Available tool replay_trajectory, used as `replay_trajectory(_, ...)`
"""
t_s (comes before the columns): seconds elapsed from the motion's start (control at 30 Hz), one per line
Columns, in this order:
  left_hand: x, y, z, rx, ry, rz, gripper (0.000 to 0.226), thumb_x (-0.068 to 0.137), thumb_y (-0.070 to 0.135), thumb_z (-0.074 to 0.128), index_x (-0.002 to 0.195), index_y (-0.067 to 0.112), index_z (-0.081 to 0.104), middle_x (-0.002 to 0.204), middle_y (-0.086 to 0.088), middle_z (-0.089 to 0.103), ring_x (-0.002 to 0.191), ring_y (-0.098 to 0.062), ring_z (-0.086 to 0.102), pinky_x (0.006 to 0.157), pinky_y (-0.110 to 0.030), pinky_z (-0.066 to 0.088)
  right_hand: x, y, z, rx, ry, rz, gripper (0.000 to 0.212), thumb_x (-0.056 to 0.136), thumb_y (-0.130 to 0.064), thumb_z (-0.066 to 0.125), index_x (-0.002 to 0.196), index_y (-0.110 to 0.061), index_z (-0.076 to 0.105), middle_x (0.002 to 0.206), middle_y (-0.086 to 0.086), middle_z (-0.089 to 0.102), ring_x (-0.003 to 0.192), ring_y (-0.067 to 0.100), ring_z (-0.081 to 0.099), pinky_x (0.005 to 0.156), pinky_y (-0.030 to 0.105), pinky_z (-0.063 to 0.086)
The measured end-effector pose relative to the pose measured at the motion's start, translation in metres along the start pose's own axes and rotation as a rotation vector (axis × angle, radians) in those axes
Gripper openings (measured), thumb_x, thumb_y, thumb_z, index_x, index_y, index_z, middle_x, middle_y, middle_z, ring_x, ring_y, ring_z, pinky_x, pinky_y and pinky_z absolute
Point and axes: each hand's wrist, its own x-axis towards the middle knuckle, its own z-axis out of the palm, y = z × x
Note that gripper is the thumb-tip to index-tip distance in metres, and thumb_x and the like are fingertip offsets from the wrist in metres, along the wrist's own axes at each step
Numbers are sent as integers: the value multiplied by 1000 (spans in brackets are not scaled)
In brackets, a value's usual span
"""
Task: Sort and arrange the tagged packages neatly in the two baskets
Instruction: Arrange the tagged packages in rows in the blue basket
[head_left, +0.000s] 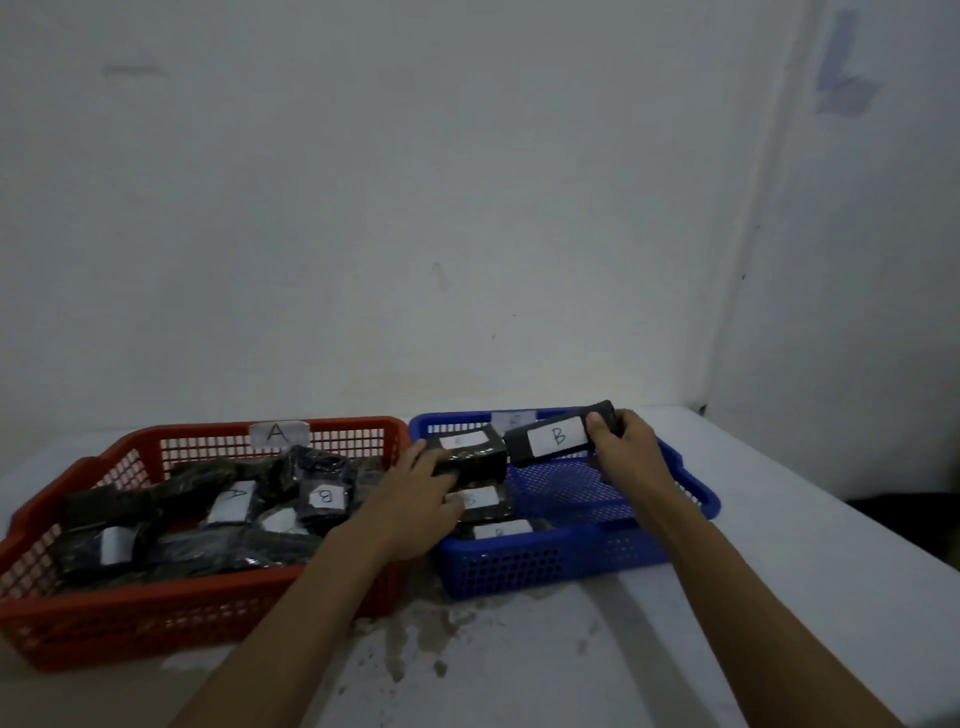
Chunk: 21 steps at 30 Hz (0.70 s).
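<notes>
My left hand (421, 501) is curled round the near end of a black package (472, 457), fingers over its top. It holds that package over the left side of the blue basket (571, 569). The white tag faces up, but I cannot read its letter. My right hand (631, 452) grips the right end of a second package (550, 439), thumb on the front and fingers wrapped behind, with its B tag turned toward me. This one is lifted above the far half of the blue basket, tilted with its right end higher. Its left end sits just beside the first package, and I cannot tell whether they touch. Beneath my left hand two more packages (480, 501) lie flat at the near left of the blue basket, tags up. The red basket (182, 623) stands just left of the blue one, with an A label (278, 432) on its far wall. Inside it lies a loose pile (171, 540) of black packages, one showing an A tag (231, 501) and another a B tag (324, 496). Both baskets rest on a white table (805, 597) set against a pale wall (467, 208). A brownish stain (415, 634) marks the table just in front of them.
</notes>
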Motion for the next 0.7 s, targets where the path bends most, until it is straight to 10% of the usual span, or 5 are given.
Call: replay_trajectory(0.7, 2, -6, 5, -98, 36, -11, 40, 102, 43, 41, 128, 22, 63, 145, 6, 46, 151, -20, 6, 121, -46, 13, 16, 41, -49, -503, -269, 171, 15, 93, -26, 62, 102, -21, 51, 94, -7, 60, 88, 11, 60, 80, 32, 55)
